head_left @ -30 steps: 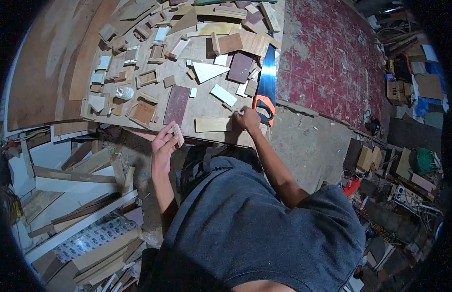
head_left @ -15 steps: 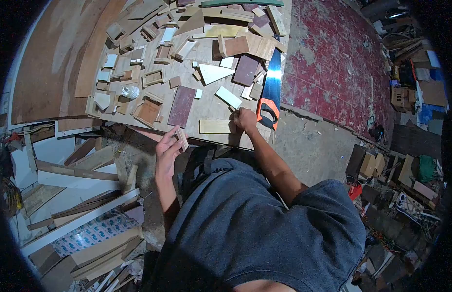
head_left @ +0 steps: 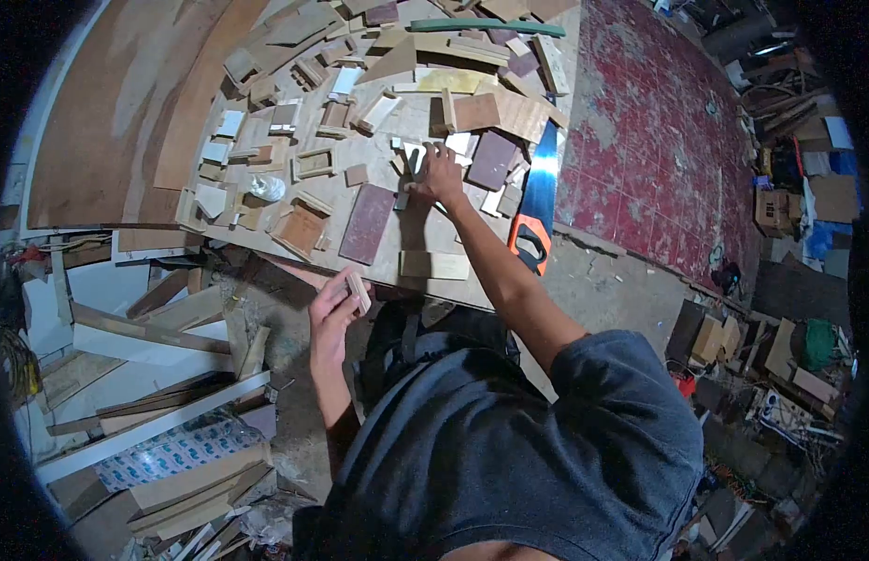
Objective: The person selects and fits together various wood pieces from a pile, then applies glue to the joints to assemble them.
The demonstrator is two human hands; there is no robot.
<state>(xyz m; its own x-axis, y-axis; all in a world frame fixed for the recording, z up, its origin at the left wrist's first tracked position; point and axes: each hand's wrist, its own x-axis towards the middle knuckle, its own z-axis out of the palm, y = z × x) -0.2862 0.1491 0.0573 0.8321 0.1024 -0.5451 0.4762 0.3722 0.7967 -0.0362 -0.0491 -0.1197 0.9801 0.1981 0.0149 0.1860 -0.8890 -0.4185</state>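
My left hand [head_left: 331, 316], just off the table's front edge, is closed around a small wooden block [head_left: 359, 294] that looks layered. Out over the table, my right hand [head_left: 438, 176] has its fingers spread above a white offcut [head_left: 415, 157], partly covering it. Whether the fingertips touch that offcut cannot be made out. Nearer the edge lies a pale wood strip [head_left: 434, 266], and left of it a dark red board [head_left: 367, 224]. A handsaw [head_left: 530, 241] with an orange and black handle rests along the table's right side.
Small wooden boxes [head_left: 315, 164] and offcuts crowd the worktable [head_left: 411, 297]. A whitish bottle [head_left: 267, 189] stands at left. Large plywood sheets [head_left: 107, 122] lie beyond it. Scrap boards [head_left: 144, 337] are piled on the lower-left floor; more clutter including a cardboard box [head_left: 773, 213] lies right.
My right hand has moved from near the pale wood strip, farther over the table and leftward to the white offcut. My left hand still holds the small block. The view has shifted slightly.
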